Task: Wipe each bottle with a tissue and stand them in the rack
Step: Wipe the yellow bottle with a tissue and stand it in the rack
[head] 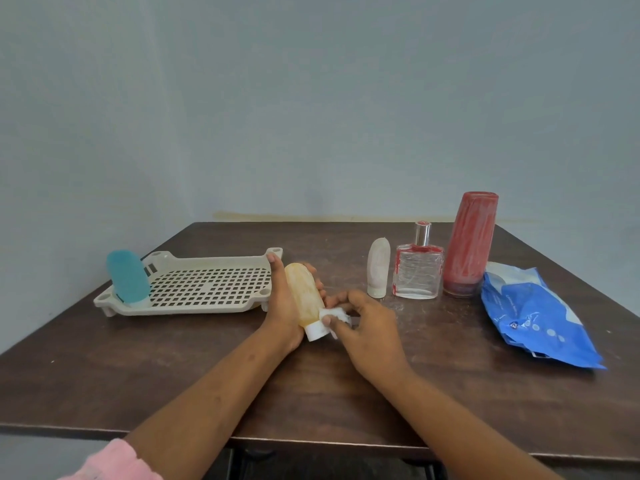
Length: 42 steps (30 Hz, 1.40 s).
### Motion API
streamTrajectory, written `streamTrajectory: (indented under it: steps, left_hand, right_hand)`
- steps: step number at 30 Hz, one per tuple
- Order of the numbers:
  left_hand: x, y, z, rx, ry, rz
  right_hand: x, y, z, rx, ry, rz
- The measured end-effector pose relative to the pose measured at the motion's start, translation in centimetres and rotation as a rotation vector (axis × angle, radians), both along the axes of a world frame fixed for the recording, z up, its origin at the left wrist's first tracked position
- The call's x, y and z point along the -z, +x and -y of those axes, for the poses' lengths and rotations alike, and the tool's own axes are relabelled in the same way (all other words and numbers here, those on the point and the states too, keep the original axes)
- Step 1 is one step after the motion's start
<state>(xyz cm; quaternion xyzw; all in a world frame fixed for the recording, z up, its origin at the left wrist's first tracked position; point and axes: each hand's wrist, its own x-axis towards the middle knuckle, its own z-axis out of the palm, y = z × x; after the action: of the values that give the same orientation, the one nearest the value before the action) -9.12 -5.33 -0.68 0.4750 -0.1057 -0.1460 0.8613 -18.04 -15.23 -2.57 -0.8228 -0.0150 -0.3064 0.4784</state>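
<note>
My left hand [282, 306] grips a yellow squeeze bottle [304, 296] with a white cap, tilted with the cap toward me, just right of the rack. My right hand [363, 323] pinches a small white tissue [334, 315] against the bottle near its cap. A beige perforated rack [207, 285] lies at the left of the table, and a blue bottle [128, 277] stands cap-down in its left end. Farther right stand a small whitish-pink bottle [378, 268], a clear glass bottle [417, 268] smeared with red, and a tall red bottle [469, 244].
A blue pack of wipes [533, 313] lies at the right side of the dark wooden table [173, 368]. The table's front edge runs below my forearms. A plain grey wall stands behind the table.
</note>
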Motion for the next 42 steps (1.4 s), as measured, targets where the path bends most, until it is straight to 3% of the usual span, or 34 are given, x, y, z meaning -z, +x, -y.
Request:
streamTrajectory:
  steps: [4, 8, 13, 18, 23, 27, 33, 38, 42]
  left_hand:
    - [0.0, -0.1, 0.1, 0.003, 0.010, 0.043]
    - [0.2, -0.1, 0.1, -0.039, 0.014, 0.059]
    - [0.2, 0.1, 0.1, -0.022, 0.031, 0.086]
    - [0.6, 0.3, 0.2, -0.049, 0.023, 0.116]
    - [0.4, 0.2, 0.1, -0.035, 0.008, 0.105]
    - [0.7, 0.4, 0.2, -0.078, 0.021, 0.111]
    - [0.5, 0.4, 0.2, -0.072, 0.027, 0.143]
    - [0.8, 0.5, 0.4, -0.112, 0.050, 0.177]
    - [0.9, 0.7, 0.5, -0.098, 0.068, 0.182]
  right_hand:
    - [0.0, -0.4, -0.4, -0.045, -0.119, 0.020]
    - [0.0, 0.2, 0.4, 0.021, -0.038, 0.005]
    - [0.1, -0.2, -0.5, -0.044, -0.185, 0.047]
    - [0.0, 0.3, 0.3, 0.021, -0.039, 0.041]
    - [0.2, 0.0, -0.5, -0.036, -0.206, 0.057]
    - [0.0, 0.4, 0.5, 0.039, -0.052, 0.013]
    - [0.2, -0.2, -0.7, -0.052, -0.364, 0.038]
    - [0.0, 0.6, 0.6, 0.061, -0.174, 0.046]
    - [0.0, 0.0, -0.5, -0.002, -0.395, 0.088]
